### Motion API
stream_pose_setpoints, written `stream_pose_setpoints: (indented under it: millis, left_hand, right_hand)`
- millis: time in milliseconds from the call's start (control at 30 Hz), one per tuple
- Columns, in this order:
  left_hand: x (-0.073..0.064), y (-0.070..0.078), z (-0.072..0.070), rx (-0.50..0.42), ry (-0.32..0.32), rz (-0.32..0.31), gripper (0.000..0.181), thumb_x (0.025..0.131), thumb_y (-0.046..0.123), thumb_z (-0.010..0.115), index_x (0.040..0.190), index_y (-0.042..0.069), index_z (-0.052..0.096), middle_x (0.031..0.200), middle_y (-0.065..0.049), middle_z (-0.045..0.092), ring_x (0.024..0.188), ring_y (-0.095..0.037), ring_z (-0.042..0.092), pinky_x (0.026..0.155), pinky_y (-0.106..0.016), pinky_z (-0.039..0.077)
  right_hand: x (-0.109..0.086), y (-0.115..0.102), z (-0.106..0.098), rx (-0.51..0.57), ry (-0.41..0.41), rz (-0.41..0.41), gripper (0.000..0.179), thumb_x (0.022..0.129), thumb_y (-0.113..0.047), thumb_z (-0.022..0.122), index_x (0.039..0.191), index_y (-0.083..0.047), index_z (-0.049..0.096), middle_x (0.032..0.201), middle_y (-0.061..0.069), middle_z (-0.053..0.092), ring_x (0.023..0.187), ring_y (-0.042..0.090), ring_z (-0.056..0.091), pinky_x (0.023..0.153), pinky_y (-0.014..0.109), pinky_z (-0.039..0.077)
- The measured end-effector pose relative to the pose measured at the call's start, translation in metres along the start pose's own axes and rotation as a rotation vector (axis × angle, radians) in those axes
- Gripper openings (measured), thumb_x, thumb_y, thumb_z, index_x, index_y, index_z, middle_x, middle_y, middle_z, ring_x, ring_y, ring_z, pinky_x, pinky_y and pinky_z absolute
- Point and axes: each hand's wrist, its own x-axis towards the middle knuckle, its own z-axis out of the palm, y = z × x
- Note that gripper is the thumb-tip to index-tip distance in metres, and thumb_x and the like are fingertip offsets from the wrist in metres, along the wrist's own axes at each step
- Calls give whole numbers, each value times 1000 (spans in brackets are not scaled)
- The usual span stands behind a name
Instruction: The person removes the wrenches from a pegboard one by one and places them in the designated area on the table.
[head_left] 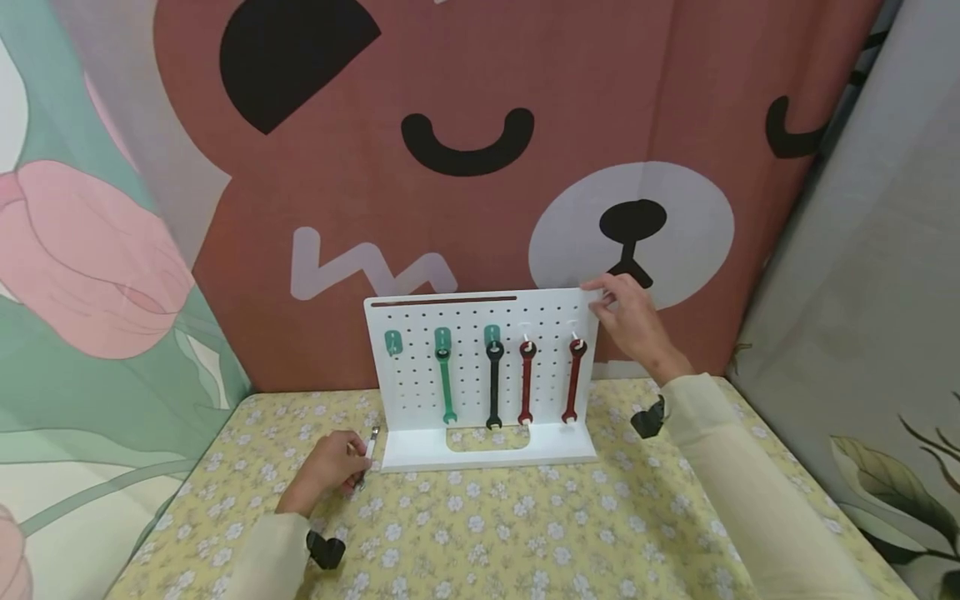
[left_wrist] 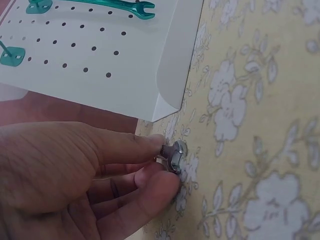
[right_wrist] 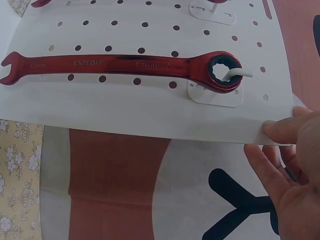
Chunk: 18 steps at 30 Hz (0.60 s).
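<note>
My left hand (head_left: pixel 331 465) pinches a silver wrench (head_left: pixel 371 445) low over the tablecloth, just left of the white pegboard (head_left: pixel 468 392). In the left wrist view, one metal end of this wrench (left_wrist: pixel 175 156) pokes out between thumb and fingers; the hand hides much of the rest. At the board's upper right corner, my right hand (head_left: pixel 633 321) grips the edge, thumb on the front face and fingers behind. A green wrench (head_left: pixel 447 387), a black wrench (head_left: pixel 494 387) and two red wrenches hang from hooks; the rightmost red wrench (right_wrist: pixel 120 65) is closest to my right hand.
A green hook (head_left: pixel 393 342) sits at the board's upper left. The board's flat base (head_left: pixel 420 454) rests on a yellow floral tablecloth (head_left: pixel 480 533). Behind the table hangs a brown curtain (head_left: pixel 337 183) with a cartoon bear; other printed curtains flank both sides.
</note>
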Motion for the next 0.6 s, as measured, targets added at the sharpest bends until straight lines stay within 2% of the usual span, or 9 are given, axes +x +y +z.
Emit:
stream_pose_setpoints:
  millis: [167,333,400,500,600]
  left_hand:
    - [-3,1,0,47,16,18,10,96,3,71,95,3,61,69,-10,57,52,-21,53,49,-35,51]
    - [-5,10,6,284,105,101,9,97,12,70,93,8,62,65,-2,53,47,-15,42,44,-31,36]
    - [-5,18,9,363,149,145,9,97,16,70,94,9,64,65,0,52,48,-15,42,43,-30,34]
    - [-3,32,14,356,184,206,9,97,19,72,97,10,69,71,2,56,52,-14,47,44,-32,39]
    - [0,46,21,290,187,256,9,97,19,74,100,11,73,80,2,64,61,-13,55,51,-33,47]
  right_hand:
    - [0,0,1,3,-1,-7,27,97,6,67,121,-7,69,114,17,59,98,34,61,77,50,56]
    - [0,-1,-1,12,-21,-3,27,97,5,67,122,-7,68,114,17,59,98,34,61,76,50,56]
    - [1,0,-2,16,-31,-6,28,97,6,67,122,-6,68,114,18,58,98,35,62,76,50,56]
    - [2,1,-4,23,-44,1,29,96,6,67,122,-6,67,114,19,58,97,35,63,77,51,56]
    - [3,0,-5,30,-66,27,29,97,5,67,123,-7,67,115,18,57,98,35,64,78,51,57]
